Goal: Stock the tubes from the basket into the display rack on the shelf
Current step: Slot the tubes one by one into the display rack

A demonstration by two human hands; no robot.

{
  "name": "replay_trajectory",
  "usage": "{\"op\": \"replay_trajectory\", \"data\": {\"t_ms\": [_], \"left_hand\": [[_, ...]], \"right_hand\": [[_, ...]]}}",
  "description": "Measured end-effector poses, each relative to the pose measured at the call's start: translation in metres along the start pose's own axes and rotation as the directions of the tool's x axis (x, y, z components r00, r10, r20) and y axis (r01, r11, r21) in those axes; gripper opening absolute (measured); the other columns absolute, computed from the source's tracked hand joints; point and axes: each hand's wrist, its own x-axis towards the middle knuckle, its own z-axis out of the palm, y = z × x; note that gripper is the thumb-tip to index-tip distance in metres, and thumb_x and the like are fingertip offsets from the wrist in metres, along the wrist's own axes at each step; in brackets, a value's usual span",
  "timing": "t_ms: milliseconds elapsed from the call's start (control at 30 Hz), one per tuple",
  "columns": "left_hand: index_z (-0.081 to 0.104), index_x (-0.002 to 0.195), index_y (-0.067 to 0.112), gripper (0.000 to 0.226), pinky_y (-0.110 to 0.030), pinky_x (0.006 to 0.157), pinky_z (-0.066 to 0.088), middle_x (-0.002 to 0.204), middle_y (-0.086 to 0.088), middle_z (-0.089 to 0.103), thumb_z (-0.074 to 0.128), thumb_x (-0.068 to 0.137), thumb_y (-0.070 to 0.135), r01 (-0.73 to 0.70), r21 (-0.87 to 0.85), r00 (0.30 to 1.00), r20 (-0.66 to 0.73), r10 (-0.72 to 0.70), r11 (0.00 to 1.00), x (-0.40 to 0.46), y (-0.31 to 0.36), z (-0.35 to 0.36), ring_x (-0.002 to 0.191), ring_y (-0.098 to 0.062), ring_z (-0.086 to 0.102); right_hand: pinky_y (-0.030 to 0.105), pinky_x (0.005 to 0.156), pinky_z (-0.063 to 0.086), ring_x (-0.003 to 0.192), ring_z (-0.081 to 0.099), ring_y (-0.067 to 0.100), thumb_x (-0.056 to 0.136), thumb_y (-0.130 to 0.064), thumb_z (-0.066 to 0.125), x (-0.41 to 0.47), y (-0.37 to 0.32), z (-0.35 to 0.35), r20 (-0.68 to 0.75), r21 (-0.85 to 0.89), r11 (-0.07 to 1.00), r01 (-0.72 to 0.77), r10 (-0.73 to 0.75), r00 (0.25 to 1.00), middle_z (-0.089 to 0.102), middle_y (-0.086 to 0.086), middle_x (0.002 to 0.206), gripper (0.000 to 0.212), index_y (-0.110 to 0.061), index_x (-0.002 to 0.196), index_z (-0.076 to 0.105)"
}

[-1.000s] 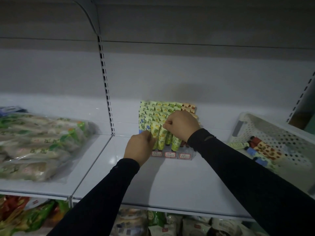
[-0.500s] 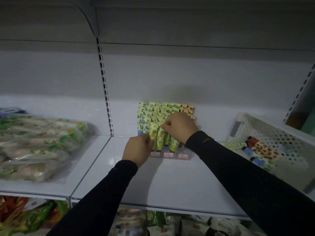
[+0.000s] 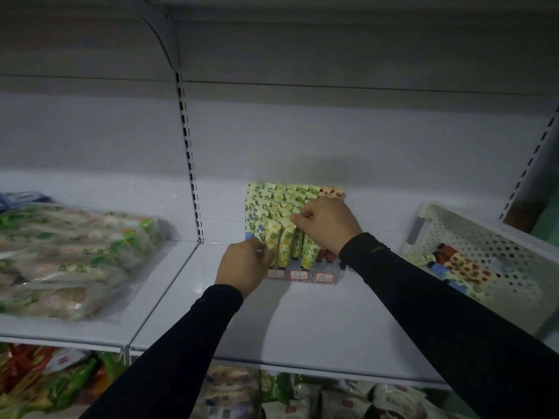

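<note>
Little has changed: left hand (image 3: 242,267) still pinches a front tube (image 3: 270,239); right hand (image 3: 325,223) stays curled on the rack's (image 3: 302,275) middle tubes (image 3: 284,207).

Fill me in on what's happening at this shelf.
A person is stocking tubes into the display rack on the shelf. The left hand grips a yellow-green tube in the front row, while the right hand pinches the top of another tube further back. More tubes lie in the white basket at the right.
</note>
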Motion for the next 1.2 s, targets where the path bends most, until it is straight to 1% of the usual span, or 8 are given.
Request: {"op": "replay_trajectory", "data": {"t_ms": [100,267,433,533,633,800,967,1200], "left_hand": [[0.056,0.084,0.016,0.027,-0.027,0.061,0.035,0.079,-0.005,0.068,0.058,0.096,0.04,-0.01,-0.019,1.0,-0.007,0.01,1.0,0.0,0.001,-0.002,0.077,-0.026,0.061],[0.062,0.081,0.004,0.031,-0.031,0.06,0.041,0.074,-0.01,0.067,0.057,0.095,0.031,-0.02,0.007,1.0,-0.003,0.02,1.0,-0.001,0.003,-0.006,0.073,-0.03,0.059],[0.063,0.078,0.007,0.028,-0.029,0.055,0.032,0.072,-0.009,0.065,0.054,0.095,0.027,-0.109,0.065,0.99,0.1,0.102,0.992,-0.011,0.012,-0.005,0.067,-0.025,0.054],[0.065,0.081,0.01,0.023,-0.029,0.057,0.037,0.073,-0.005,0.067,0.057,0.093,0.027,-0.186,0.0,0.976,0.111,0.185,0.983,-0.02,0.026,-0.003,0.069,-0.023,0.058],[0.067,0.085,0.012,0.02,-0.032,0.064,0.049,0.08,-0.002,0.069,0.059,0.093,0.028,-0.264,-0.097,0.946,0.168,0.277,0.96,-0.03,0.044,0.003,0.073,-0.019,0.061],[0.067,0.105,0.015,0.025,-0.024,0.067,0.036,0.094,0.004,0.062,0.059,0.094,0.035,-0.375,-0.164,0.886,0.226,0.405,0.912,-0.041,0.085,0.026,0.086,-0.015,0.057],[0.054,0.138,0.016,0.047,-0.027,0.092,0.04,0.134,-0.005,0.058,0.055,0.097,0.039,-0.436,-0.146,0.829,0.32,0.459,0.888,-0.038,0.129,0.066,0.122,-0.023,0.052],[0.041,0.141,0.01,0.053,-0.039,0.102,0.039,0.139,-0.012,0.046,0.05,0.097,0.038,-0.495,0.076,0.792,0.449,0.413,0.865,-0.013,0.162,0.126,0.13,-0.03,0.041]], "right_hand": [[0.027,0.053,0.029,0.049,0.039,0.007,0.095,-0.038,0.056,-0.002,0.0,-0.001,-0.018,0.005,1.0,0.002,-0.002,1.0,0.041,-0.005,0.051,0.047,-0.02,0.053,0.047],[0.029,0.07,0.041,0.064,0.057,0.022,0.095,-0.039,0.055,-0.005,0.006,-0.008,-0.082,0.0,1.0,-0.004,0.004,0.997,0.064,0.009,0.069,0.044,-0.005,0.07,0.066],[0.025,0.067,0.037,0.067,0.059,0.02,0.096,-0.039,0.053,-0.021,0.026,-0.021,-0.141,0.01,0.999,-0.044,0.045,0.989,0.067,0.005,0.069,0.041,-0.009,0.073,0.07],[0.024,0.067,0.042,0.077,0.061,0.014,0.096,-0.038,0.055,-0.04,0.037,-0.032,-0.149,0.081,0.995,-0.054,0.066,0.987,0.071,-0.001,0.083,0.032,-0.014,0.085,0.074],[0.012,0.061,0.033,0.077,0.054,0.008,0.095,-0.035,0.057,-0.063,0.056,-0.048,-0.178,0.063,0.996,-0.059,0.069,0.982,0.069,-0.002,0.092,0.027,-0.015,0.093,0.075],[0.024,0.081,0.041,0.095,0.06,0.017,0.095,-0.037,0.056,-0.102,0.11,-0.064,-0.165,0.001,0.969,-0.245,0.242,0.956,0.07,0.005,0.108,0.031,-0.013,0.107,0.073],[0.034,0.099,0.042,0.12,0.05,0.031,0.097,-0.042,0.05,-0.121,0.172,-0.05,-0.022,-0.155,0.857,-0.492,0.495,0.869,0.054,0.016,0.132,0.05,-0.008,0.133,0.053],[0.045,0.107,0.036,0.129,0.04,0.035,0.089,-0.054,0.051,-0.118,0.213,-0.017,0.019,-0.339,0.74,-0.581,0.623,0.782,0.044,0.016,0.14,0.064,-0.014,0.138,0.042]]}}
